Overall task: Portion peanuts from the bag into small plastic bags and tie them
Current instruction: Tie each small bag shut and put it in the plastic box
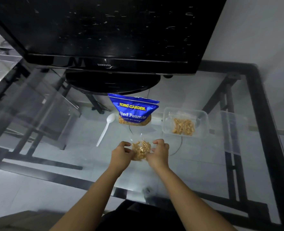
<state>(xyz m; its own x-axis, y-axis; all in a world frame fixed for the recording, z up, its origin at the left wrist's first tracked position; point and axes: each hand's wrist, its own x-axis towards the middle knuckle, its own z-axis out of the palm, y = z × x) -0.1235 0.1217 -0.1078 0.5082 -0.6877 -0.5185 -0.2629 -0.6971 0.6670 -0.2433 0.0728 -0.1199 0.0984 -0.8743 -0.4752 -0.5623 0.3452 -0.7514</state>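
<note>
A small clear plastic bag holding peanuts rests on the glass table between my hands. My left hand grips its left side and my right hand grips its right side, fingers curled on the plastic. Its loose top stands up toward the far side. Just beyond stands the blue peanut bag, upright and open at the top. A white plastic spoon lies to the left of it.
A clear plastic container at the right holds a filled small bag of peanuts. A clear lid lies further right. A black television on its stand fills the back of the glass table.
</note>
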